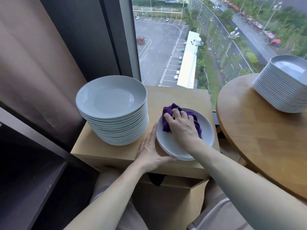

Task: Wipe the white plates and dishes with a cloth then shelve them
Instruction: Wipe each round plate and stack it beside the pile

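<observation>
A short stack of white round plates (206, 130) lies on a cardboard box (182, 97) in front of me. My right hand (181, 125) grips a bunched purple cloth (166, 123) and presses it onto the top plate. My left hand (149, 150) holds the stack's left rim, fingers along the edge and thumb under the front. A tall stack of white round plates (113, 110) stands on the left of the same box.
A round wooden table (259, 140) to the right carries a stack of white squarish dishes (284, 85). A dark shelf unit (33, 171) sits at the lower left. Curtains (33, 63) hang at left beside a full-height window. A second carton stands under the box.
</observation>
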A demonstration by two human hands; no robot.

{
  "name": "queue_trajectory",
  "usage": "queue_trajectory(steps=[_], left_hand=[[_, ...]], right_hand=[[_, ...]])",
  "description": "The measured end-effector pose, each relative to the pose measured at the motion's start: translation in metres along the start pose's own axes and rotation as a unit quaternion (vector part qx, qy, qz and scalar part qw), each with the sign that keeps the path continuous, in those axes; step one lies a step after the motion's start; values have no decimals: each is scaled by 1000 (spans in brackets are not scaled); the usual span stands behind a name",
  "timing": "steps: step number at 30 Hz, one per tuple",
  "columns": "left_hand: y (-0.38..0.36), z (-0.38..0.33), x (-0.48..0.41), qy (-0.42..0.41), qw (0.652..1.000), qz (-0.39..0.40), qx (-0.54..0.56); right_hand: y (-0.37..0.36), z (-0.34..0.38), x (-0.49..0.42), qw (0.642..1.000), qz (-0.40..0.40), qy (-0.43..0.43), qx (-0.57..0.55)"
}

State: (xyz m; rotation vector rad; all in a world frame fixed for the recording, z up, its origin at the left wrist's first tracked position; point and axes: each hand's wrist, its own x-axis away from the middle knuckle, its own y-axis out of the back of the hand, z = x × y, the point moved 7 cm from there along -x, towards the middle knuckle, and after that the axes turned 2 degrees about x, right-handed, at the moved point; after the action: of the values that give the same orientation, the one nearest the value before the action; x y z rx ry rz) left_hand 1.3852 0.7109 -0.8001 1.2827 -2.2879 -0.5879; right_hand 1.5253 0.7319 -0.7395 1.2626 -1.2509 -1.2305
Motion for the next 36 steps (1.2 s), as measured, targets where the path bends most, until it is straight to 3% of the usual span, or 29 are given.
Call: queue_trajectory(steps=[6, 11, 19, 24, 30, 36], left_hand=[[1, -1, 2, 10, 1000, -8, 1], [1, -6, 3, 4, 1000, -9, -12], [0, -8, 3, 10, 1000, -10, -6], [-2, -10, 3, 26, 1000, 5, -4], [-2, -5, 0, 5, 1000, -1, -31], [1, -10, 4, -3, 1000, 0, -19]], right_hand=[[12, -43, 3, 994, 58, -44, 81], [25, -70, 33, 985, 145, -38, 82], [33, -33, 78, 967, 229, 51, -102], [22, 4, 57, 961, 160, 40, -224], [7, 15, 16, 995, 50, 54, -62], [-1, -16, -9, 998, 41, 32, 41]])
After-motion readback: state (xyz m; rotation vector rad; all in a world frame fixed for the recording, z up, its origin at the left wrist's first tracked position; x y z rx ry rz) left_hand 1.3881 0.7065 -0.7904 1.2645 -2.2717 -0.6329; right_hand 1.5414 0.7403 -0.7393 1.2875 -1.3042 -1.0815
